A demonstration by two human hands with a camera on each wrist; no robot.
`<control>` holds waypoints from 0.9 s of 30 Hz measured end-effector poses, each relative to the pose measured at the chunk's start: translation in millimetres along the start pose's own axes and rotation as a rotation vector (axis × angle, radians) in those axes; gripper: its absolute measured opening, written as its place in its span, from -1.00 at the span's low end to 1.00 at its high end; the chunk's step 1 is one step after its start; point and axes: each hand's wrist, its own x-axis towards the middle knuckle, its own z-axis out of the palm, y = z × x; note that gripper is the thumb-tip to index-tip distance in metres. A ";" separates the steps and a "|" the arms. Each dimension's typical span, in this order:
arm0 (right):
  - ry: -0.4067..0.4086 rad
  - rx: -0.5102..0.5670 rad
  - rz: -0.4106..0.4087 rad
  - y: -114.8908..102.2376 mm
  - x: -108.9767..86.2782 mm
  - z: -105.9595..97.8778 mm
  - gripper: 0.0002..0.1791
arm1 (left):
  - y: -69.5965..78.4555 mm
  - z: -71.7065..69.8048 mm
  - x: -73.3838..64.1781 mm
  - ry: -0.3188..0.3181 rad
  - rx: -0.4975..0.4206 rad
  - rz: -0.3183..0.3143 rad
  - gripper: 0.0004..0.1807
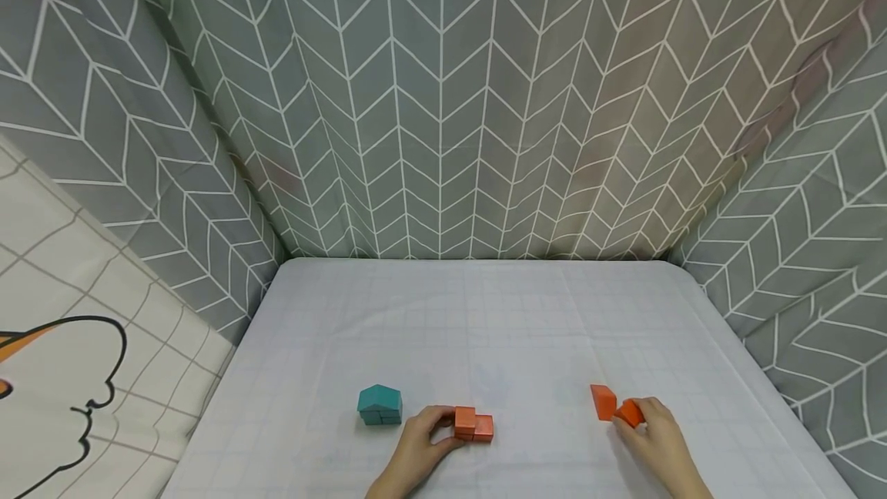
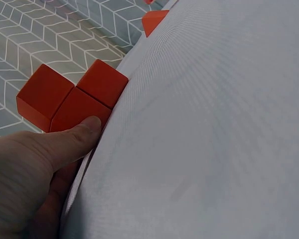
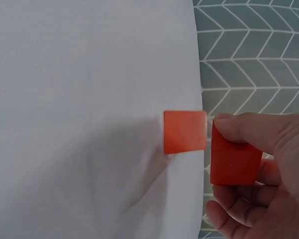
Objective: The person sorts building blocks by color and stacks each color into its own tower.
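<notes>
At the front middle of the table, my left hand [image 1: 420, 441] grips a small group of orange-red blocks [image 1: 465, 420]. One cube sits on top of another, and a third block [image 2: 103, 82] stands beside the lower one. In the left wrist view my thumb [image 2: 77, 142] presses the lower block's side. To the right, my right hand [image 1: 654, 437] pinches an orange block with slanted faces [image 3: 235, 164] between thumb and fingers. Just left of it, a second orange block [image 1: 604, 402] with a slanted outline stands on the table.
A teal group of blocks [image 1: 379, 405] with a peaked top stands left of my left hand. White cloth covers the table [image 1: 443, 329]. Grey patterned curtains [image 1: 443, 98] hang behind it and along the sides, and a white gridded cloth [image 1: 138, 329] hangs at the left.
</notes>
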 end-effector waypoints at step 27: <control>-0.188 0.176 -0.456 -112.4 30.1 51.2 -0.69 | -0.1 0.5 -0.1 -0.022 0.009 -0.023 -0.57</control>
